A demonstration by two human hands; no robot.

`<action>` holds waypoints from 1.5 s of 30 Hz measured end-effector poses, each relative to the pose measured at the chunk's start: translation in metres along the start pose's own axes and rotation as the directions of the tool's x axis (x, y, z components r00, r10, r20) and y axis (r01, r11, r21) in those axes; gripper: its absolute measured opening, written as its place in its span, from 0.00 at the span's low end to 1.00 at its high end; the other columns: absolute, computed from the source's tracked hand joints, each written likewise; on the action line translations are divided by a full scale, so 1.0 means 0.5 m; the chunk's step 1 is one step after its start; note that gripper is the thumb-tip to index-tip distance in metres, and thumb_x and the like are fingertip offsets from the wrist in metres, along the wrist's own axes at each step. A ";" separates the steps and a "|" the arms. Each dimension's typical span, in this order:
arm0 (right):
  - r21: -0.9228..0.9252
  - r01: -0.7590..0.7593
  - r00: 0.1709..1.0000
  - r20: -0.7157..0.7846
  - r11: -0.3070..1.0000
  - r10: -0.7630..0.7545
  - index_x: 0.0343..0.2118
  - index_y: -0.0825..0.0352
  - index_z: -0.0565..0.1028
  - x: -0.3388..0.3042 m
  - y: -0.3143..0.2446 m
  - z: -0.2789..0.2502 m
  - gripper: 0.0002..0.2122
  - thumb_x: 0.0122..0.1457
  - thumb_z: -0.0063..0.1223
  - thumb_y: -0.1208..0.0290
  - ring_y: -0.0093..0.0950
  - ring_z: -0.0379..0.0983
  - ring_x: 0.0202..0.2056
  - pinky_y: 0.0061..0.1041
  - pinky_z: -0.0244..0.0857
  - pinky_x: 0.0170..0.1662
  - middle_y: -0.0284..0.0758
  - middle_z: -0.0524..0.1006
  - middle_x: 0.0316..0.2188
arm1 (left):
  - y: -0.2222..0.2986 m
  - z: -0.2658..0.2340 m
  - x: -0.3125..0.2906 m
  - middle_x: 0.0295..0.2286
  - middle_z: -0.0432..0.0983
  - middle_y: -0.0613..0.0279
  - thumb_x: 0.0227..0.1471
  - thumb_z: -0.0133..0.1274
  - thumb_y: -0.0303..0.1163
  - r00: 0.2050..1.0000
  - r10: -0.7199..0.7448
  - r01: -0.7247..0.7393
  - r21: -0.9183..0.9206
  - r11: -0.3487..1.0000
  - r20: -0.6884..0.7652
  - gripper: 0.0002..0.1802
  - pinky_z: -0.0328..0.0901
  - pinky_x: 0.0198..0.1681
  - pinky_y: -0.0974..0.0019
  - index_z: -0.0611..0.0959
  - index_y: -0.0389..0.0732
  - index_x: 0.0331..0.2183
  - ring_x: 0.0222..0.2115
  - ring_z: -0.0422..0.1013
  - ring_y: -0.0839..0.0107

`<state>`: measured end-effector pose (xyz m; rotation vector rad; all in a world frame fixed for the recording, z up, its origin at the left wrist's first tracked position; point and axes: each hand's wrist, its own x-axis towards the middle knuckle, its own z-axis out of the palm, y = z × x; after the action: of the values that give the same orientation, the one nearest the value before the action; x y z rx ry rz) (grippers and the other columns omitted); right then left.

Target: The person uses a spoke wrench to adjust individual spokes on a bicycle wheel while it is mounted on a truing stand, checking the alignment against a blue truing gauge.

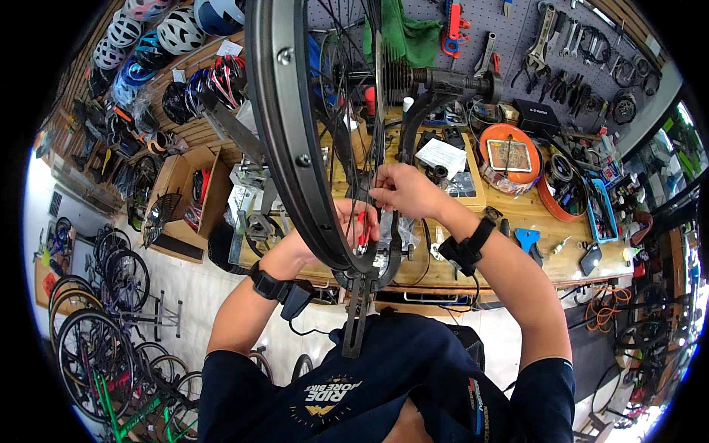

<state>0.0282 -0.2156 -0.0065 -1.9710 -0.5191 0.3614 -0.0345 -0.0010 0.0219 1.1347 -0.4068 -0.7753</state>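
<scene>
A bicycle wheel (279, 125) with a black rim and no tyre stands upright in a dark truing stand (419, 122), its hub and cogs (399, 76) level with the stand's arms. My left hand (347, 221) reaches behind the lower rim, its fingers closed around a small red-handled tool (362, 229) among the spokes. Part of that hand is hidden by the rim. My right hand (405, 190) is on the right side of the wheel, fingertips pinched together at a spoke (377, 159). A slotted metal bar (357, 317) points toward me below the rim.
The wooden bench (473, 258) carries an orange round tray (509, 148), a blue tray (603, 210) and a blue-handled tool (527, 240). Tools hang on the pegboard (509, 44). Helmets (181, 31) and a cardboard box (188, 192) are at left; bicycles (96, 347) stand below them.
</scene>
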 end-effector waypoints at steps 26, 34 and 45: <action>-0.172 0.051 0.992 -0.101 0.984 -0.070 0.30 0.74 0.72 0.016 0.034 0.012 0.09 0.58 0.56 0.72 0.28 0.76 0.22 0.29 0.69 0.29 0.39 0.76 0.21 | -0.025 0.069 0.017 0.20 0.76 0.66 0.51 0.62 0.35 0.839 0.462 0.031 0.874 0.484 -0.286 0.16 0.64 0.27 0.74 0.82 0.34 0.39 0.21 0.69 0.81; 0.059 0.090 0.996 -0.011 0.994 -0.089 0.30 0.73 0.72 -0.002 0.022 0.003 0.08 0.59 0.56 0.73 0.22 0.74 0.21 0.23 0.68 0.26 0.35 0.75 0.21 | -0.007 0.073 0.010 0.30 0.78 0.63 0.53 0.60 0.33 0.924 0.290 -0.151 0.460 0.875 -0.248 0.16 0.65 0.34 0.77 0.77 0.35 0.41 0.30 0.72 0.78; 0.261 0.026 0.992 0.113 0.965 -0.057 0.29 0.70 0.70 -0.007 0.016 -0.002 0.08 0.62 0.55 0.72 0.19 0.74 0.23 0.19 0.69 0.25 0.32 0.76 0.22 | 0.014 -0.002 0.000 0.39 0.76 0.51 0.50 0.61 0.50 0.988 0.054 -0.052 -0.019 0.998 0.142 0.35 0.68 0.42 0.74 0.74 0.30 0.47 0.40 0.73 0.71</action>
<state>0.0271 -0.2213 -0.0132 -1.6906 -0.5587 0.4978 -0.0317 0.0010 0.0283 1.0538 -0.5480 -0.8145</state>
